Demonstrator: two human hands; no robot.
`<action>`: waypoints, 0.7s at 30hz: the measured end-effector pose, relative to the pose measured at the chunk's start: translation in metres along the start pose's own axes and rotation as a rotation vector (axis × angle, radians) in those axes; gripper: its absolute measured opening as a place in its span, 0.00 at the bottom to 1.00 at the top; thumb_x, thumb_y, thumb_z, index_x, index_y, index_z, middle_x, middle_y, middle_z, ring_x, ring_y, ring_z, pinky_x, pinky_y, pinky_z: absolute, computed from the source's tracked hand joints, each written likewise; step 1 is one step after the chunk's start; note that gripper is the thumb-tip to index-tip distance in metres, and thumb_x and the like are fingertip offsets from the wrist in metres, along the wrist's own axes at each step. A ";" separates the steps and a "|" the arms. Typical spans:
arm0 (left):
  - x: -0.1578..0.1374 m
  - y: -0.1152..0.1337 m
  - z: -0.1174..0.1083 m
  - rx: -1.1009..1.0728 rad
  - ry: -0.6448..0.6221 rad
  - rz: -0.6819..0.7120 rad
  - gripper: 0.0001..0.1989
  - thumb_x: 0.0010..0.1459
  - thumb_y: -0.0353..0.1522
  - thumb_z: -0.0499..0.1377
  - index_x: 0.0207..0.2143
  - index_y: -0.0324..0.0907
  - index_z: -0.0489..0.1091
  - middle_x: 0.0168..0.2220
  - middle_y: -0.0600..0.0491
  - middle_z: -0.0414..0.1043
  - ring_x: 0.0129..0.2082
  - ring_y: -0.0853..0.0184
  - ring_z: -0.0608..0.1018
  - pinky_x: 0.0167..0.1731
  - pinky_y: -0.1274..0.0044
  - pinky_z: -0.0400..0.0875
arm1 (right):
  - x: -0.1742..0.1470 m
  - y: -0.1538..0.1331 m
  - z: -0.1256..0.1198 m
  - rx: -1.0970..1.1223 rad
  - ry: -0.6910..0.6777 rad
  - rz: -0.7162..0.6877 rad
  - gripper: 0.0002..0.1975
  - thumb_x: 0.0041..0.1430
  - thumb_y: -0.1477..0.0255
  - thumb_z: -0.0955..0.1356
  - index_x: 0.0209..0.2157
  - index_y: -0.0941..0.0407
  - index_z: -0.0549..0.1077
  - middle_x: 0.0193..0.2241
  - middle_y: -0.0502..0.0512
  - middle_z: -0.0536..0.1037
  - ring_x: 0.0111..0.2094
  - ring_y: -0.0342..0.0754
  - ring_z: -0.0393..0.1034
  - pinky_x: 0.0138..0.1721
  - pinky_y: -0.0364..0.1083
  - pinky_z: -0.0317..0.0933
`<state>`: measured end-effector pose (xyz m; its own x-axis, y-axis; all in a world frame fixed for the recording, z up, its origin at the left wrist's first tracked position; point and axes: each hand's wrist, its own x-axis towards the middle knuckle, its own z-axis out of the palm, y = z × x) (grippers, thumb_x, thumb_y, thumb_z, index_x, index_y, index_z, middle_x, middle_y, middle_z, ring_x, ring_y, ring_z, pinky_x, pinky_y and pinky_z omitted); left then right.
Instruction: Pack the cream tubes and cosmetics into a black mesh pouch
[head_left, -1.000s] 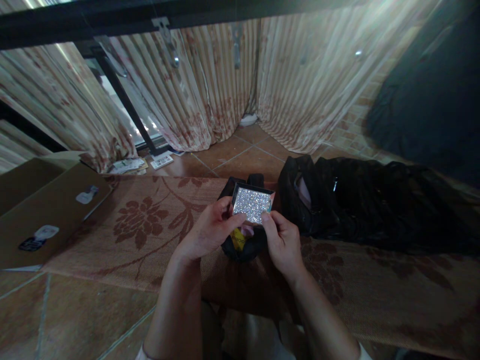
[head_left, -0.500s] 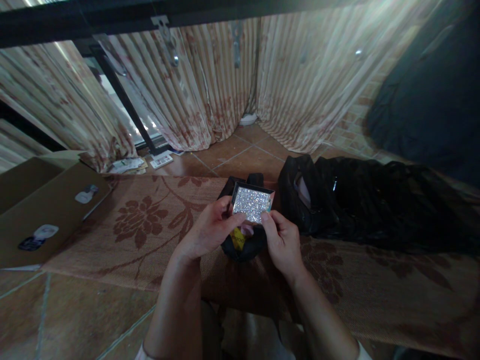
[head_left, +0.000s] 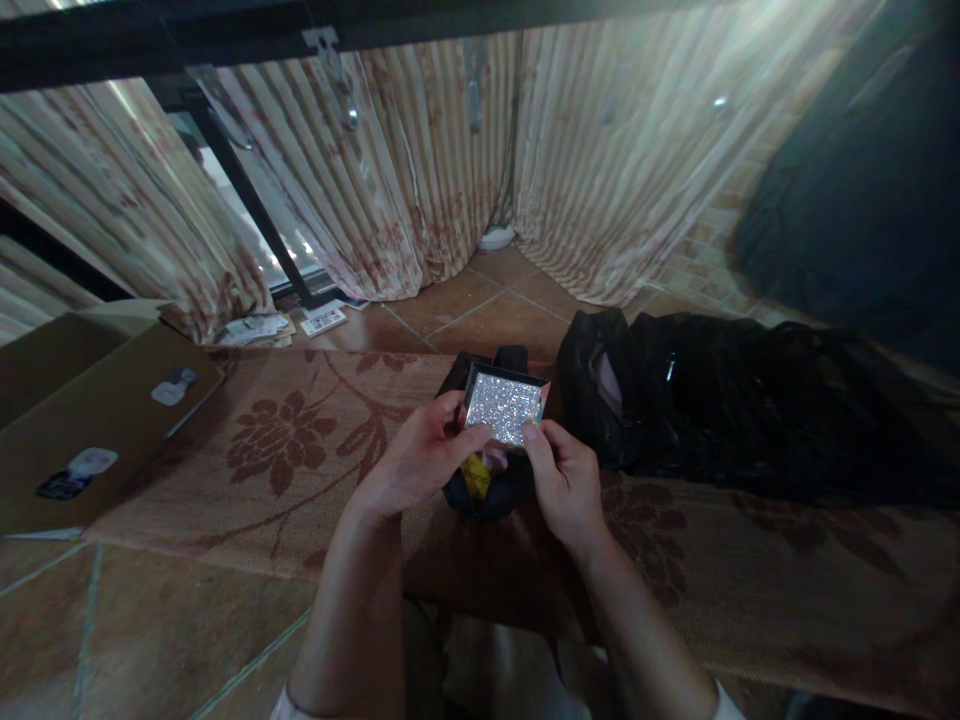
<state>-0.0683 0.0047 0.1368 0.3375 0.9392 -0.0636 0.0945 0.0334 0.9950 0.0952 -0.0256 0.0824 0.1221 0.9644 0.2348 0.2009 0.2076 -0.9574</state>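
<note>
A flat square piece covered in silver glitter, with a dark mirror-like border [head_left: 507, 405], is held between my two hands. My left hand [head_left: 424, 450] grips its left side, thumb lying along the lower edge. On the lower right corner, the thumb of my right hand [head_left: 562, 475] presses while the fingers are bent behind. Beneath the glittery square is a small black bag [head_left: 499, 500], partly hidden by it and by my hands. Something yellow with dark lettering [head_left: 475, 478] and a bit of pink show in the bag's opening.
An open cardboard box [head_left: 142, 400] stands at the left on the patterned brown runner [head_left: 300, 450]. Several black bags [head_left: 712, 400] lie in a row to the right. Papers [head_left: 259, 330] rest on the tiled floor near striped curtains [head_left: 442, 170].
</note>
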 end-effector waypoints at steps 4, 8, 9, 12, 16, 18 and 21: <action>0.001 -0.002 -0.001 0.008 -0.019 0.011 0.12 0.54 0.34 0.61 0.40 0.36 0.68 0.32 0.50 0.76 0.30 0.67 0.78 0.33 0.76 0.73 | 0.000 0.000 0.001 0.007 0.002 0.004 0.18 0.64 0.60 0.63 0.25 0.57 0.67 0.20 0.45 0.64 0.23 0.40 0.58 0.25 0.40 0.53; 0.001 -0.002 -0.002 0.032 -0.012 0.007 0.13 0.53 0.34 0.61 0.40 0.36 0.68 0.33 0.50 0.76 0.30 0.67 0.78 0.33 0.75 0.73 | 0.000 -0.001 0.001 0.009 0.005 0.003 0.18 0.64 0.60 0.63 0.24 0.57 0.67 0.20 0.45 0.64 0.23 0.40 0.58 0.25 0.40 0.53; 0.001 -0.002 -0.002 0.021 -0.015 0.001 0.13 0.54 0.34 0.61 0.40 0.36 0.68 0.33 0.49 0.76 0.30 0.67 0.78 0.33 0.75 0.73 | 0.000 -0.001 0.001 0.008 0.004 0.003 0.18 0.64 0.60 0.63 0.24 0.57 0.66 0.20 0.45 0.63 0.23 0.40 0.58 0.25 0.40 0.53; 0.000 -0.001 -0.001 -0.018 -0.022 -0.007 0.14 0.54 0.34 0.61 0.41 0.36 0.67 0.32 0.50 0.76 0.30 0.67 0.78 0.33 0.75 0.73 | 0.000 -0.002 0.000 -0.006 0.001 0.005 0.18 0.64 0.60 0.63 0.24 0.57 0.66 0.20 0.45 0.63 0.23 0.39 0.57 0.25 0.40 0.52; 0.000 -0.001 0.000 -0.022 -0.033 -0.003 0.13 0.54 0.34 0.61 0.40 0.36 0.67 0.29 0.51 0.76 0.29 0.67 0.78 0.33 0.75 0.73 | 0.000 -0.003 0.000 -0.004 -0.002 0.010 0.18 0.64 0.60 0.63 0.25 0.57 0.67 0.20 0.45 0.64 0.23 0.40 0.58 0.26 0.39 0.53; 0.000 -0.001 -0.001 -0.007 -0.022 -0.006 0.13 0.54 0.34 0.61 0.39 0.36 0.68 0.30 0.51 0.76 0.30 0.66 0.79 0.34 0.75 0.73 | 0.000 -0.003 0.000 -0.004 -0.002 0.007 0.18 0.64 0.60 0.63 0.24 0.57 0.67 0.20 0.45 0.64 0.23 0.40 0.58 0.25 0.39 0.53; 0.000 -0.001 -0.001 0.024 0.004 -0.008 0.13 0.53 0.34 0.62 0.39 0.37 0.68 0.32 0.50 0.76 0.31 0.66 0.78 0.33 0.75 0.73 | 0.000 -0.003 0.000 -0.008 -0.002 0.006 0.18 0.64 0.60 0.63 0.24 0.57 0.66 0.19 0.45 0.64 0.23 0.39 0.58 0.25 0.39 0.52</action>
<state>-0.0695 0.0055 0.1358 0.3327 0.9403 -0.0717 0.1195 0.0333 0.9923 0.0946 -0.0266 0.0855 0.1215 0.9658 0.2290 0.2079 0.2008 -0.9573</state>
